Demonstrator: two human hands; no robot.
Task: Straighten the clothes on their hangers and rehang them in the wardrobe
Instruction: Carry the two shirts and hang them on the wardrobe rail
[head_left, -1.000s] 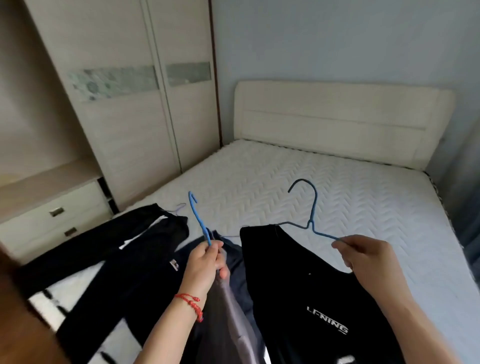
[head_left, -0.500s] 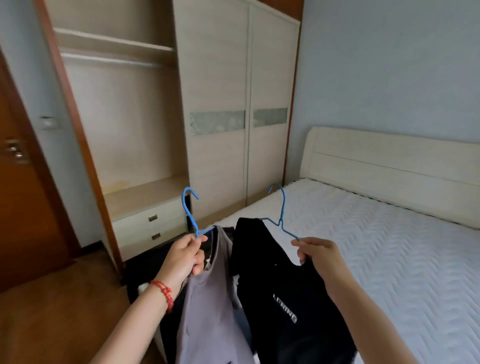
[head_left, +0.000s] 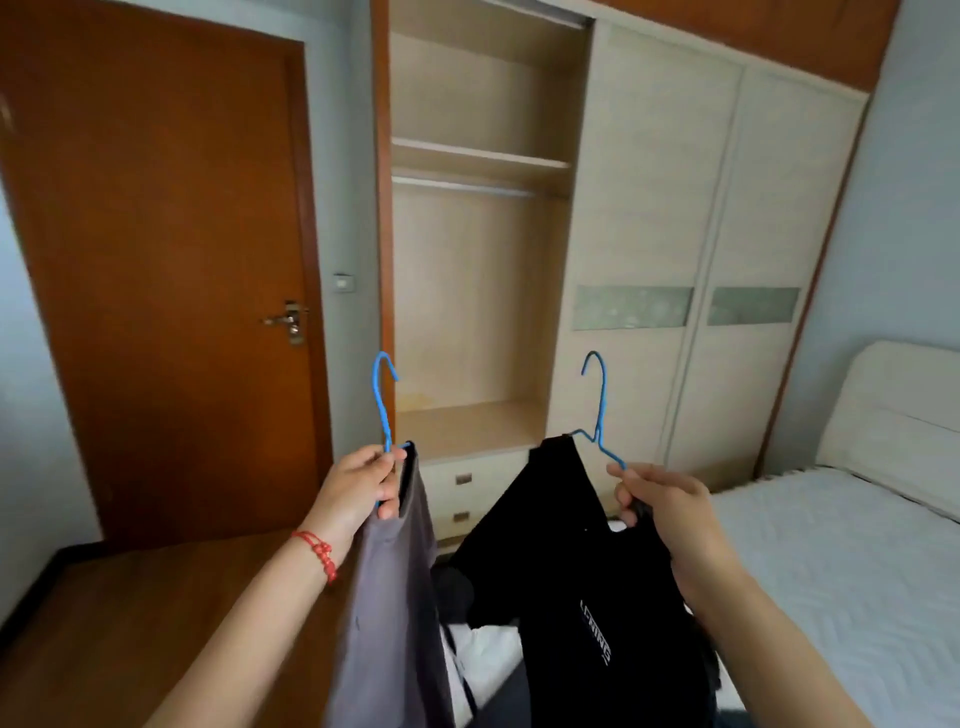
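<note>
While the far wardrobe rail (head_left: 462, 185) hangs bare, hooks are kept upright for it: left hand (head_left: 358, 486) is closed on grey garment's hanger (head_left: 383, 402), right hand (head_left: 657, 501) on black shirt's hanger (head_left: 600, 415).

View swung from bed (head_left: 857, 561) to open wardrobe (head_left: 483, 291), both hangers raised toward it, door (head_left: 156, 260) now visible

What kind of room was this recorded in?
Most likely a home bedroom: a bed with a padded headboard at right, a built-in wardrobe with one bay open onto a hanging rail, and a wooden door.
</note>
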